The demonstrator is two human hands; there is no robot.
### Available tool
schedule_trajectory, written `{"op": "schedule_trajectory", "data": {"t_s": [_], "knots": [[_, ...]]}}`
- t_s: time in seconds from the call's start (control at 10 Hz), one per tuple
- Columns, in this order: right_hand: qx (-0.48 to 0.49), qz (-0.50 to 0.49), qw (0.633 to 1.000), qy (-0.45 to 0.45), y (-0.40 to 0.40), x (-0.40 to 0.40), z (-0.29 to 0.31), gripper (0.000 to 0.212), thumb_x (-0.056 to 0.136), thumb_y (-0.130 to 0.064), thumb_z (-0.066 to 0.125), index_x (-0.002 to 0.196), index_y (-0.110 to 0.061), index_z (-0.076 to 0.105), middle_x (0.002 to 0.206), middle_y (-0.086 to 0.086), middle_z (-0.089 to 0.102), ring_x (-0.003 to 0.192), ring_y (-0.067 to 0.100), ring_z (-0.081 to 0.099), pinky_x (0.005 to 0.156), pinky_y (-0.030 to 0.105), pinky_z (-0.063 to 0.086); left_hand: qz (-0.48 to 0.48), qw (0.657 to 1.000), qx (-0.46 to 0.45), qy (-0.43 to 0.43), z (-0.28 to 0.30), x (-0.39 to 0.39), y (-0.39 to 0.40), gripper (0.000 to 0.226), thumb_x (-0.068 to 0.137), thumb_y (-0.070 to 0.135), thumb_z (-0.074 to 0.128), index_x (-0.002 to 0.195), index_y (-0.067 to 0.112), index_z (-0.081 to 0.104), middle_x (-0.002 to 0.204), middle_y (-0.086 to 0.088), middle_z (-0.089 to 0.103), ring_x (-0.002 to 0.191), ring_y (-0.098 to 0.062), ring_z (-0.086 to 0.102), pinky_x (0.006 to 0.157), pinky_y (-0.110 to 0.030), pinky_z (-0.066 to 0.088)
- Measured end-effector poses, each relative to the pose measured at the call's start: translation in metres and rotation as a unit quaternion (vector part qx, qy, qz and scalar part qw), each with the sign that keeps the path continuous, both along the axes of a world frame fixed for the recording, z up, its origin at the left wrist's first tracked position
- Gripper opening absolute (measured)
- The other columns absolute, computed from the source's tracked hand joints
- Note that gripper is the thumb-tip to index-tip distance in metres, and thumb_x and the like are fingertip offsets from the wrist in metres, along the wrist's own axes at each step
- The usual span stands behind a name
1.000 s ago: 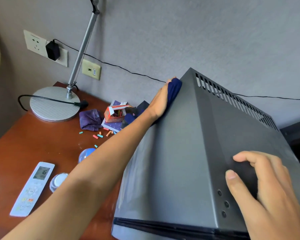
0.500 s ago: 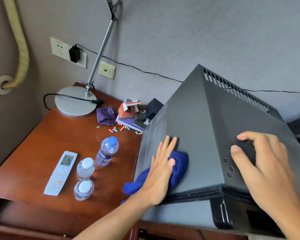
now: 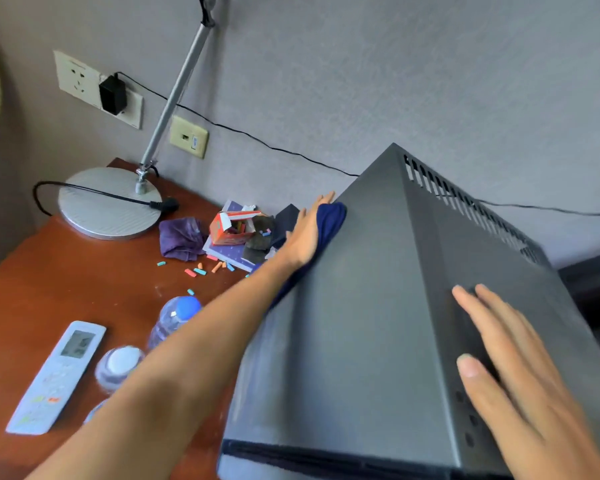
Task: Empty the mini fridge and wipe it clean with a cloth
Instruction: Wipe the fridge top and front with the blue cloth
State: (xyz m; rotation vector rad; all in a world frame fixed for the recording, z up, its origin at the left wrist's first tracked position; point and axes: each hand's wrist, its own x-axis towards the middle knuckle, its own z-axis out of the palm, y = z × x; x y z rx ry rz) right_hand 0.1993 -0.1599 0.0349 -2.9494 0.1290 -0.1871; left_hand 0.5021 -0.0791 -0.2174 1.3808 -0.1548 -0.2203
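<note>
The dark grey mini fridge (image 3: 378,323) fills the lower right of the frame. The left hand (image 3: 305,233), fingers straight, presses a dark blue cloth (image 3: 331,220) flat against the fridge's left side near its far top corner. The right hand (image 3: 513,368) lies open and flat on the top panel, gripping nothing. Just left of the cloth lies desk clutter: an open orange box (image 3: 231,228) and water bottles (image 3: 174,318). A wide sweep off that edge could likely knock them over.
</note>
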Motion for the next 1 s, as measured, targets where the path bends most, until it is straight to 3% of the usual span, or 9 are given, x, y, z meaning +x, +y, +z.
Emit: {"op": "schedule_trajectory", "data": {"t_s": [0.1, 0.2, 0.3, 0.4, 0.5, 0.6, 0.7, 0.8, 1.0], "knots": [[-0.007, -0.010, 1.000, -0.012, -0.005, -0.001, -0.004, 0.066, 0.083, -0.057, 0.036, 0.149, -0.053, 0.036, 0.159, -0.025, 0.030, 0.150, 0.007, 0.026, 0.109, 0.045, 0.033, 0.007, 0.999, 0.029, 0.018, -0.002, 0.030, -0.004, 0.045, 0.092, 0.074, 0.036, 0.137, 0.072, 0.037, 0.163, 0.007, 0.038, 0.152, -0.027, 0.033, 0.122, -0.058, 0.029], [-0.013, -0.024, 1.000, 0.015, 0.002, -0.003, 0.003, 0.067, 0.081, -0.056, 0.037, 0.148, -0.052, 0.039, 0.159, -0.024, 0.031, 0.149, 0.010, 0.031, 0.107, 0.051, 0.039, 0.014, 1.000, 0.025, 0.003, 0.001, 0.020, -0.002, 0.042, 0.097, 0.066, 0.036, 0.139, 0.065, 0.039, 0.162, 0.002, 0.040, 0.150, -0.028, 0.036, 0.121, -0.054, 0.033], [0.000, -0.030, 1.000, 0.000, 0.011, -0.001, 0.005, 0.066, 0.081, -0.058, 0.036, 0.147, -0.054, 0.038, 0.158, -0.028, 0.029, 0.149, 0.009, 0.031, 0.109, 0.058, 0.039, 0.013, 1.000, -0.013, 0.016, 0.007, -0.008, 0.003, 0.049, 0.097, 0.071, 0.035, 0.144, 0.057, 0.040, 0.161, 0.006, 0.041, 0.150, -0.023, 0.036, 0.123, -0.053, 0.031], [0.023, -0.017, 1.000, 0.005, 0.014, -0.004, 0.007, 0.063, 0.084, -0.055, 0.040, 0.147, -0.058, 0.035, 0.158, -0.031, 0.026, 0.149, 0.006, 0.027, 0.113, 0.058, 0.035, -0.007, 0.999, -0.046, 0.017, 0.007, -0.051, 0.014, 0.049, 0.097, 0.077, 0.033, 0.144, 0.064, 0.039, 0.162, 0.014, 0.039, 0.154, -0.017, 0.030, 0.125, -0.054, 0.023], [0.018, -0.007, 1.000, 0.024, 0.013, -0.005, 0.007, 0.063, 0.085, -0.063, 0.035, 0.147, -0.062, 0.030, 0.159, -0.034, 0.022, 0.151, 0.002, 0.020, 0.118, 0.055, 0.029, -0.006, 0.999, -0.034, -0.013, 0.008, -0.115, 0.029, 0.039, 0.101, 0.072, 0.026, 0.140, 0.075, 0.032, 0.167, 0.021, 0.024, 0.157, -0.005, 0.015, 0.129, -0.053, 0.007], [0.022, -0.009, 0.999, 0.041, 0.010, -0.006, 0.009, 0.066, 0.082, -0.074, 0.028, 0.147, -0.065, 0.025, 0.160, -0.034, 0.017, 0.152, -0.001, 0.012, 0.122, 0.051, 0.022, -0.012, 1.000, 0.009, -0.006, 0.013, -0.187, 0.045, 0.047, 0.109, 0.044, 0.036, 0.150, 0.064, 0.024, 0.169, 0.017, 0.021, 0.157, -0.011, 0.015, 0.128, -0.054, 0.016], [0.021, -0.009, 0.998, 0.054, 0.009, -0.005, 0.008, 0.069, 0.078, -0.084, 0.025, 0.145, -0.071, 0.017, 0.160, -0.040, 0.003, 0.151, -0.007, -0.005, 0.123, 0.040, 0.010, -0.031, 0.999, 0.021, -0.002, 0.007, -0.248, 0.056, 0.049, 0.104, 0.045, 0.030, 0.140, 0.077, 0.021, 0.168, 0.020, 0.018, 0.157, -0.009, 0.013, 0.128, -0.050, 0.018], [0.012, -0.008, 0.998, 0.062, 0.009, -0.004, 0.007, 0.076, 0.073, -0.095, 0.019, 0.145, -0.072, 0.012, 0.159, -0.041, -0.004, 0.147, -0.013, -0.013, 0.120, 0.033, 0.003, -0.034, 0.999, -0.031, -0.016, -0.009, -0.274, 0.058, 0.048, 0.094, 0.065, 0.026, 0.140, 0.080, 0.018, 0.168, 0.026, 0.013, 0.157, -0.001, 0.003, 0.130, -0.047, 0.006], [-0.001, 0.002, 0.998, 0.068, 0.006, -0.002, 0.006, 0.077, 0.076, -0.095, 0.014, 0.148, -0.069, 0.007, 0.160, -0.041, 0.002, 0.149, -0.012, -0.007, 0.123, 0.035, 0.001, -0.024, 0.997, 0.009, -0.075, -0.029, -0.193, 0.045, 0.046, 0.101, 0.064, 0.022, 0.146, 0.075, 0.018, 0.171, 0.019, 0.009, 0.159, -0.010, -0.001, 0.127, -0.060, 0.001]]}}
